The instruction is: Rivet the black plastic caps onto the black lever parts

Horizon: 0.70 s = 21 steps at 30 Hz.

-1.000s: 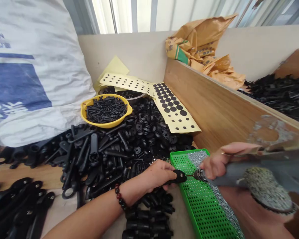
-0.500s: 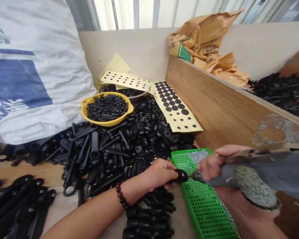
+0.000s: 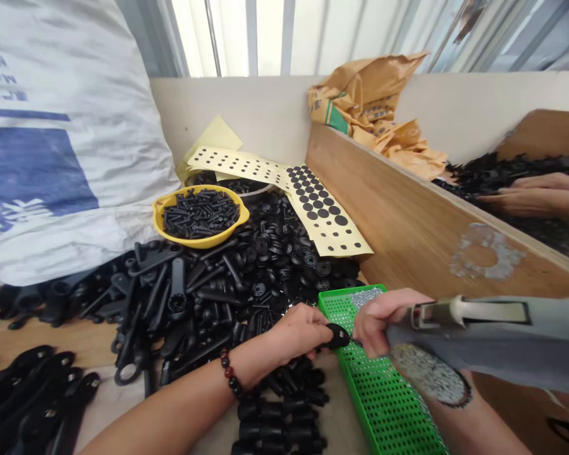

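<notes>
My left hand (image 3: 301, 330), with a beaded bracelet at the wrist, grips a black plastic part (image 3: 337, 337) by its rounded end. My right hand (image 3: 374, 321) is closed just to the right of that part. It holds a grey tool (image 3: 493, 344) whose body stretches to the right edge. The tool's tip meets the black part or lies right against it; the exact contact is hidden by my fingers. Both hands are above the green perforated tray (image 3: 384, 385), which has small silvery screws (image 3: 366, 296) at its far end.
Piles of black handles (image 3: 177, 284) and discs (image 3: 270, 237) cover the table behind my hands. A yellow basket (image 3: 239, 218) holds black screws. A wooden divider (image 3: 398, 202) stands at right; beyond it are another person's hands (image 3: 545, 199). A white sack (image 3: 123, 126) stands left.
The view has shifted a little. My right hand and the tool have moved nearer my left hand, and the tool has turned. Another person's hands now show beyond the divider.
</notes>
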Each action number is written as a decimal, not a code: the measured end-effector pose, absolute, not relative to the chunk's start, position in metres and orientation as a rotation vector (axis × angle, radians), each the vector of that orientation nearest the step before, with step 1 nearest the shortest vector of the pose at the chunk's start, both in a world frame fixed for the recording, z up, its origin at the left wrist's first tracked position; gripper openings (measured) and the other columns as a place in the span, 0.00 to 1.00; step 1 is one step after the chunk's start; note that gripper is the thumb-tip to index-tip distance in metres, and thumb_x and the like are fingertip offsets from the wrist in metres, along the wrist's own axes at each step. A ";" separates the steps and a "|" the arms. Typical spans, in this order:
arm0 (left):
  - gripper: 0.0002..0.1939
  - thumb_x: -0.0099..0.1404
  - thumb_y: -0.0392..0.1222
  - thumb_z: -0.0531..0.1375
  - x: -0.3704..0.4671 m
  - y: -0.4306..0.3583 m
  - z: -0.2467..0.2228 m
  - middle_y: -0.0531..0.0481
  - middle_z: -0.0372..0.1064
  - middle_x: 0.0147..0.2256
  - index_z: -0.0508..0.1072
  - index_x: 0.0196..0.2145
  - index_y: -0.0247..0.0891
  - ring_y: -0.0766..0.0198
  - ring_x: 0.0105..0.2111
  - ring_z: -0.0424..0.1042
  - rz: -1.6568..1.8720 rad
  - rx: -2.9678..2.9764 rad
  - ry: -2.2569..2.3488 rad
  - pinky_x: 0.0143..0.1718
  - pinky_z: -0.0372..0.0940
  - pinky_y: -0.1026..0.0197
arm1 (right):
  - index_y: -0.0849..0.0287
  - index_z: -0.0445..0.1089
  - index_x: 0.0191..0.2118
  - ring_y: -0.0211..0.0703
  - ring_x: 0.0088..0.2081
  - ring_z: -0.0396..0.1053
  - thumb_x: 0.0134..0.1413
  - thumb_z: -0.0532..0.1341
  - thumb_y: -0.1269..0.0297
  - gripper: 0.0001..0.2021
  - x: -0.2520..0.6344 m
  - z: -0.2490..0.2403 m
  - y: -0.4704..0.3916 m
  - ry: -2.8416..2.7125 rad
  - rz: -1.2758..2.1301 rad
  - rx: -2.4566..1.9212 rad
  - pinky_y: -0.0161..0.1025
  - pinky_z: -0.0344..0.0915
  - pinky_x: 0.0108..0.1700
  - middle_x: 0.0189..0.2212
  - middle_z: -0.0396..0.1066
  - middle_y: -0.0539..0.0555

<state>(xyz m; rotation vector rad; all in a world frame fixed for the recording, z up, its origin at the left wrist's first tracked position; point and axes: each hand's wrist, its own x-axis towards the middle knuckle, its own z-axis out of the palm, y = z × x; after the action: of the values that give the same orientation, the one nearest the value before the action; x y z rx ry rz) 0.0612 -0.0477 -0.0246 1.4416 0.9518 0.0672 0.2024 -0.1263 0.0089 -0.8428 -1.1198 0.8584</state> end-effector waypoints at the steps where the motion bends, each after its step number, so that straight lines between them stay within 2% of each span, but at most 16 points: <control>1: 0.08 0.48 0.38 0.55 0.061 -0.048 -0.025 0.55 0.64 0.19 0.72 0.23 0.34 0.71 0.16 0.59 0.071 1.449 0.950 0.17 0.55 0.69 | 0.51 0.74 0.34 0.40 0.15 0.63 0.55 0.61 0.54 0.08 0.202 0.012 -0.126 -1.125 0.844 -0.775 0.41 0.64 0.21 0.14 0.65 0.45; 4: 0.08 0.50 0.41 0.56 0.059 -0.048 -0.027 0.55 0.64 0.20 0.72 0.23 0.34 0.71 0.17 0.59 0.082 1.463 0.931 0.18 0.56 0.69 | 0.49 0.73 0.37 0.36 0.15 0.62 0.55 0.60 0.54 0.08 0.204 0.020 -0.116 -1.076 0.761 -0.658 0.38 0.64 0.23 0.15 0.65 0.44; 9: 0.10 0.49 0.44 0.59 0.055 -0.044 -0.036 0.55 0.64 0.21 0.73 0.25 0.33 0.72 0.18 0.58 0.069 1.481 0.865 0.18 0.56 0.68 | 0.54 0.71 0.32 0.37 0.15 0.61 0.47 0.64 0.47 0.15 0.202 0.010 -0.090 -0.929 0.790 -0.799 0.37 0.61 0.21 0.14 0.64 0.45; 21: 0.14 0.51 0.44 0.58 0.050 -0.045 -0.044 0.54 0.64 0.21 0.75 0.32 0.32 0.70 0.18 0.60 0.078 1.475 0.760 0.18 0.56 0.67 | 0.55 0.68 0.35 0.37 0.17 0.62 0.43 0.66 0.51 0.16 0.203 -0.027 -0.079 -0.856 0.796 -0.924 0.36 0.60 0.21 0.17 0.65 0.44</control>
<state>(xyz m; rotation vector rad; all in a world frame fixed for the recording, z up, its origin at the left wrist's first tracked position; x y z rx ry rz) 0.0500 -0.0449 -0.0435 1.4752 0.7603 0.0782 0.2027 -0.0790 -0.0274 -0.9240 -0.8560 0.7960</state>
